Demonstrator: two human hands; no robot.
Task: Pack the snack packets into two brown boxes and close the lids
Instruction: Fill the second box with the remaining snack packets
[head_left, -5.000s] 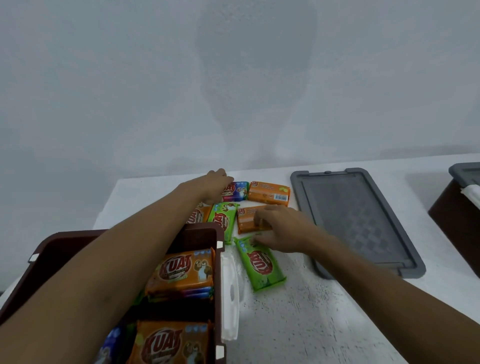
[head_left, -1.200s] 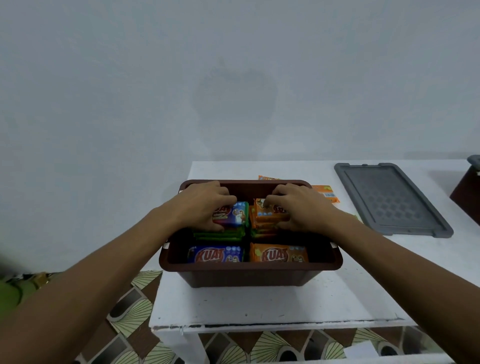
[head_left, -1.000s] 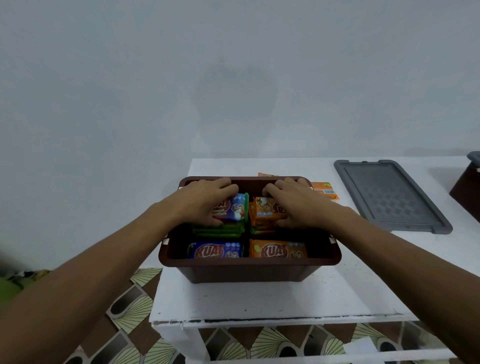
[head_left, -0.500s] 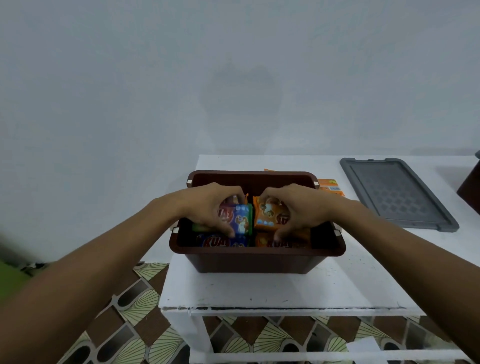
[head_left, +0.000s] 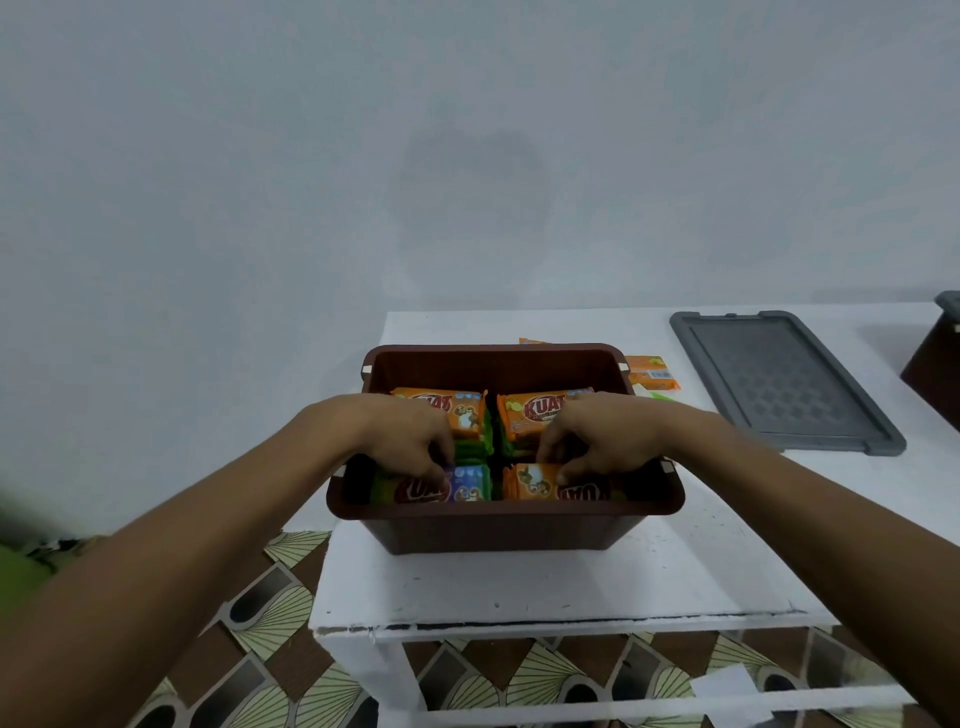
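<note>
— Where's the brown box (head_left: 506, 525)?

— On the white table (head_left: 545, 582), lid off, four stacks of snack packets inside it.

— And your hands?

— Both are in the box. My left hand (head_left: 410, 441) has its fingers curled onto the blue packet (head_left: 457, 486) at the near left. My right hand (head_left: 602, 441) pinches the orange packet (head_left: 550, 486) at the near right.

— Anything beyond the box?

— A loose orange packet (head_left: 652, 371) just behind its right corner, and the grey lid (head_left: 789, 384) lying flat further right.
</note>
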